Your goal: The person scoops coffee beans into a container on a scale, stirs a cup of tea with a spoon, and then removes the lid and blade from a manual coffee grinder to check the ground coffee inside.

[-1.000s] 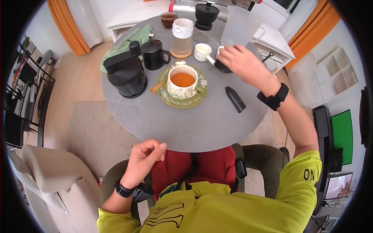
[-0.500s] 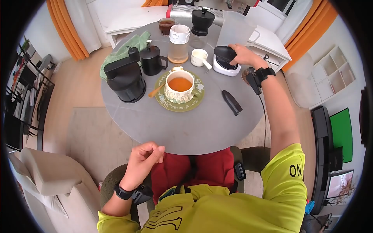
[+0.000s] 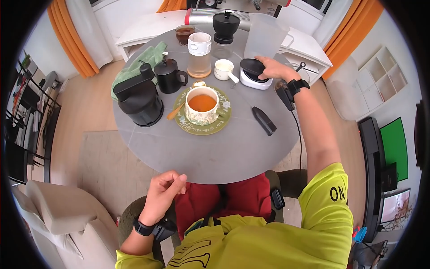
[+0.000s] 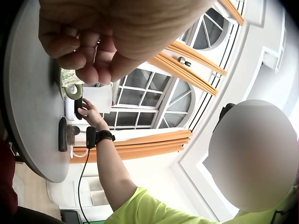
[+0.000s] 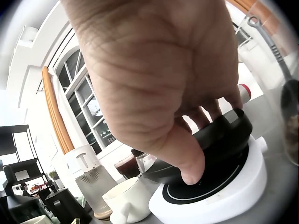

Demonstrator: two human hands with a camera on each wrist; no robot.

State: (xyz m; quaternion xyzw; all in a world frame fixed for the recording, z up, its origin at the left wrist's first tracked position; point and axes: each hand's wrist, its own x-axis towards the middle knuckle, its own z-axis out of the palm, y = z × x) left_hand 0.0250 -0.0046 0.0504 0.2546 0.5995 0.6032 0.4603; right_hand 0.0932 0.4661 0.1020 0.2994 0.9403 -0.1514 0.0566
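Curtains [image 3: 74, 40] in orange hang on both sides of the room, with arched windows [image 4: 145, 88] showing in the left wrist view, a beige armchair [image 3: 67, 201] at left and a bright green screen [image 3: 395, 148] at right. Amidst this stands a round grey surface [image 3: 215, 157]. At its far right, the right hand [image 3: 280, 71] grips a black dish [image 3: 252, 66] between thumb and fingers, tilted over a white-based hot plate [image 3: 255, 84]; whether their edges touch, I cannot tell. The left hand [image 3: 163, 193], fingers loosely curled around nothing, hangs by the near rim. Mid-surface, a cup [image 3: 199, 118] of amber liquid sits on a green saucer [image 3: 204, 130]. A black handheld tool [image 3: 263, 121] lies to its right; a white pot [image 3: 224, 71] stands just left of the hot plate. Farther back are a clear pitcher [image 3: 264, 36] and a grinder [image 3: 225, 29]; a green cloth [image 3: 130, 71] lies along the left edge.
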